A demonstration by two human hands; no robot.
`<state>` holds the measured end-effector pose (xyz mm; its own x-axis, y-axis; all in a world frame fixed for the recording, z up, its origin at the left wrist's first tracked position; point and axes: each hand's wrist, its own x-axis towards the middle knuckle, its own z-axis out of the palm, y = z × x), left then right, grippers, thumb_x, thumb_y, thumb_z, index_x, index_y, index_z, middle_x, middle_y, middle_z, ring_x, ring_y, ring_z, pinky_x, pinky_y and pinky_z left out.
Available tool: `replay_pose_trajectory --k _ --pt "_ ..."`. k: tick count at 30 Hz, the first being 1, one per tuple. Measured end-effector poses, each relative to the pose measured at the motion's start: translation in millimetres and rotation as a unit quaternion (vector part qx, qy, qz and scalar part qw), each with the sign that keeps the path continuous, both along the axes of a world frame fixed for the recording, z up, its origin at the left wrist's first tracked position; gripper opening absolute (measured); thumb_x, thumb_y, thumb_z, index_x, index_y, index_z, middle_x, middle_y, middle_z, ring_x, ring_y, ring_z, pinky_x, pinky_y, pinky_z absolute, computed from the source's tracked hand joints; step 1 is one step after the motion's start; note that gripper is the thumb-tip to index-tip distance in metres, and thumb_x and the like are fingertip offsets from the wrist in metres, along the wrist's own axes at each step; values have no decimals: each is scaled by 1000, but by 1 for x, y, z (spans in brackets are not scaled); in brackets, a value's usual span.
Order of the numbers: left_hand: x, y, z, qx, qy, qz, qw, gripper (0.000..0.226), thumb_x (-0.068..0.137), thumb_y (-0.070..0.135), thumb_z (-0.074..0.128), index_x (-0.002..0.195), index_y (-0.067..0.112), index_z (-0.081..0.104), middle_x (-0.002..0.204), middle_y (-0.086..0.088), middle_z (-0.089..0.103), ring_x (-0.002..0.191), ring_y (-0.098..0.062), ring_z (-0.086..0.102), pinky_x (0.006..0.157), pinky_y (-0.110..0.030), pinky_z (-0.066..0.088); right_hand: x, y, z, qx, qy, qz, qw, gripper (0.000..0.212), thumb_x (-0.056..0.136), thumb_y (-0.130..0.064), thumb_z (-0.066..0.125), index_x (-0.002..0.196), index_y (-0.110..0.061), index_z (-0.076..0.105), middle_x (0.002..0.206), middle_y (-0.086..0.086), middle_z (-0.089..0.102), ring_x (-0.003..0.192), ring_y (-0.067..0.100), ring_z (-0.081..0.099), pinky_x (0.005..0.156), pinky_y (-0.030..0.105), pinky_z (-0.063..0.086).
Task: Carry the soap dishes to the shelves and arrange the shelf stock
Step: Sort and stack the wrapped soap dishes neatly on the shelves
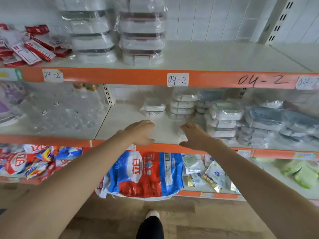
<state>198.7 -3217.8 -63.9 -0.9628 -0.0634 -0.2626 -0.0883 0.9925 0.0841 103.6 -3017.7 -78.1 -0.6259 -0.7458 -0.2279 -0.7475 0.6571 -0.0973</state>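
White middle shelf (131, 121), orange-edged, with both hands reaching in over its front lip. Left hand (140, 132) above bare shelf board, fingers loosely curled toward the back, nothing held. Right hand (196, 136) palm-down with fingers extended, fingertips at or just short of a clear-wrapped soap dish (179, 129) low at the front of the stacks; contact not confirmable through the film and blur. No grip on either side.

Location of task items: short stack of wrapped soap dishes (153, 109) at shelf rear, taller stack (182, 105) just beside it to the right, further wrapped stacks (224, 118) beyond. More wrapped dishes stacked on the upper shelf (224, 56).

Step in hand, as judged: arranging stock on the middle shelf, carrying apparently complete. Next move likely calls for closing fingers round the loose front pack, or sliding the stacks into line on the bare board. Slippery film and tall stacks: risk of toppling if pushed high up; low, two-handed contact advised.
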Motion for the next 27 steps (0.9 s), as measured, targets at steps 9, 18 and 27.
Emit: replay_pose_trajectory --k 9,18,27 --pt "-107 -17 -114 18 75 5 997 58 90 35 59 137 3 42 145 -9 38 134 -24 37 106 -38 35 -105 -16 -111 14 16 -79 997 89 79 -38 73 144 -2 24 148 13 26 137 29 25 113 39 29" --pt "-152 -65 -142 42 152 37 987 60 88 27 62 139 3 40 143 -11 40 132 -28 39 105 -38 37 -134 -41 -140 25 30 -47 998 95 71 -41 78 143 -7 27 143 10 30 134 26 28 112 36 26" --pt "-233 -109 -132 8 186 75 980 91 79 43 73 145 -1 27 153 -14 27 141 -25 27 113 -31 26 -142 -85 -146 42 28 31 998 101 71 -54 74 146 -12 21 143 8 34 131 27 33 110 41 31"
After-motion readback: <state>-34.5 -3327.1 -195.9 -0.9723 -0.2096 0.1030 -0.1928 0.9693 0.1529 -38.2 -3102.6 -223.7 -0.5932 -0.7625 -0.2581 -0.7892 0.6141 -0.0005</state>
